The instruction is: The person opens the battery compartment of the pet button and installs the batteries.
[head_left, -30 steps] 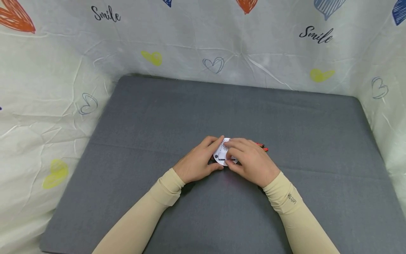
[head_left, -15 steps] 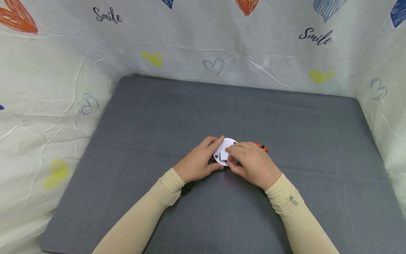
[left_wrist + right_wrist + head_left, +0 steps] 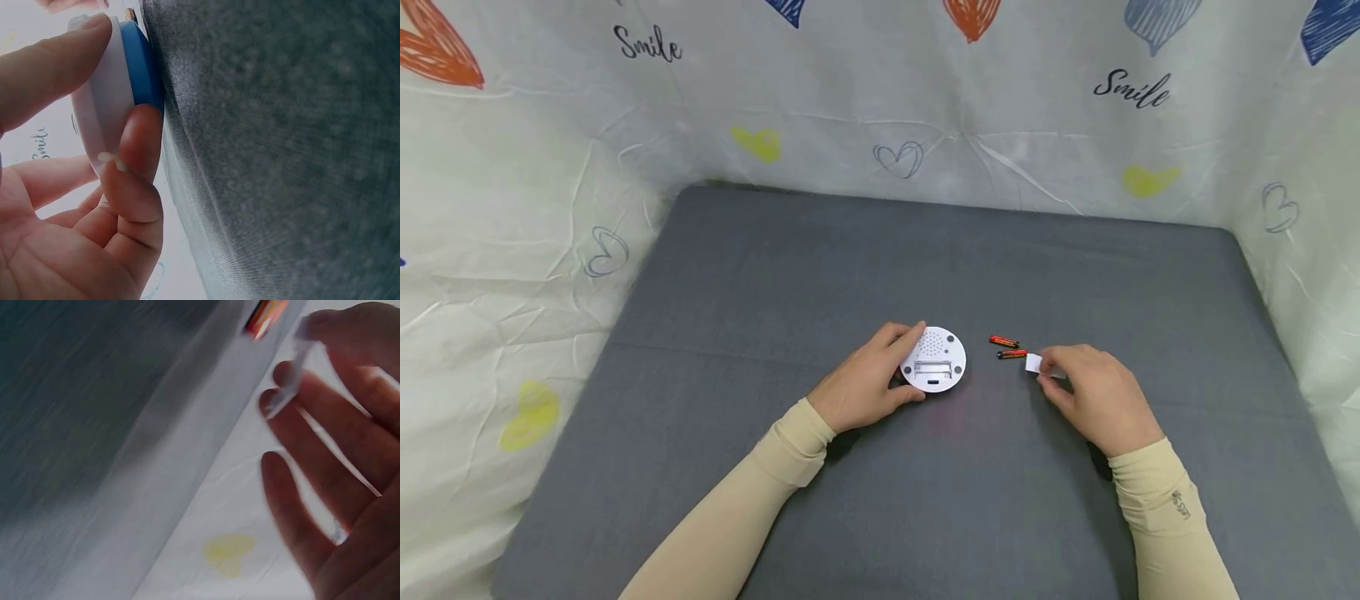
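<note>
My left hand [image 3: 867,379] holds a round white device [image 3: 935,346] by its left edge, thumb and fingers around the rim. Its upper face shows a patch of small holes, dark round feet and an uncovered battery compartment with no batteries in it. In the left wrist view the device's lower side is blue [image 3: 142,69], against the grey surface. To the right, my right hand [image 3: 1093,396] pinches a small white battery cover [image 3: 1033,363] between thumb and fingers. Just left of that cover lie two red-and-black batteries [image 3: 1012,354], one behind the other.
The grey cloth-covered table [image 3: 850,258] spreads around both hands. White sheeting [image 3: 820,100] printed with hearts and lettering hangs behind it and along both sides.
My right hand has lifted the battery cover off the device and carried it right, beside the batteries. The compartment now shows. My left hand has stayed on the device.
</note>
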Demonstrator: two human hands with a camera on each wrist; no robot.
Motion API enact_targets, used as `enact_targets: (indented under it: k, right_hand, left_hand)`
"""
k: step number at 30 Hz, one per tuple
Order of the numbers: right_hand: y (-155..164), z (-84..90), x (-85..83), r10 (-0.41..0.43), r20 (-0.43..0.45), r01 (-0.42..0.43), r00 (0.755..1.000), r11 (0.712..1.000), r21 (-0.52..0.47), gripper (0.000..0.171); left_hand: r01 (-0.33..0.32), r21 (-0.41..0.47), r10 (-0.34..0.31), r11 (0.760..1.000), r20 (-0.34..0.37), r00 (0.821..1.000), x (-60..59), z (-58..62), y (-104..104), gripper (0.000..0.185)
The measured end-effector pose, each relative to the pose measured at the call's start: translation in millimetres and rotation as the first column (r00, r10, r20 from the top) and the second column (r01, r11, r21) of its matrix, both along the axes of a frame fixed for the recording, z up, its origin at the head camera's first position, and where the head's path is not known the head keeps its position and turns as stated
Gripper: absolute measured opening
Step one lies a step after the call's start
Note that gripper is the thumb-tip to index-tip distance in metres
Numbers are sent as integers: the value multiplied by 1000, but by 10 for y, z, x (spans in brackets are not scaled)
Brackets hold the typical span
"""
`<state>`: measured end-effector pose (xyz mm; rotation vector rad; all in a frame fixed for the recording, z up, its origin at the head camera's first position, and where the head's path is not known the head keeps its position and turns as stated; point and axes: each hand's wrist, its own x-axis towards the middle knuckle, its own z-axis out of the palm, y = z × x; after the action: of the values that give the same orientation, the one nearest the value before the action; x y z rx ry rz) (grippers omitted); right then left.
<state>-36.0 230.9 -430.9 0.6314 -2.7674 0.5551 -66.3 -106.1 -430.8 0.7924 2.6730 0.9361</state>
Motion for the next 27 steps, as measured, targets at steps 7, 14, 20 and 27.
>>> enact_targets:
  k: [7, 14, 20, 27]
  right_hand:
    - [156, -72, 34, -73, 39, 70, 997, 996, 63, 17]
    - [42, 32, -102, -43, 36, 41, 998, 998, 51, 10]
    - [-234, 75, -435, 15, -2, -15, 1000, 999, 32, 6]
    - [-365, -37, -579, -12, 91, 7, 996, 999, 49, 8]
  left_hand:
    - [-4, -4, 4, 1000, 7, 1000, 12, 10, -14, 94]
    - [3, -10, -3, 1000, 8, 1000, 1, 5, -17, 93]
    - [-10, -12, 10, 1000, -1, 1000, 2, -5, -31, 93]
    - [6, -17, -6, 1000, 0, 1000, 10, -12, -16, 93]
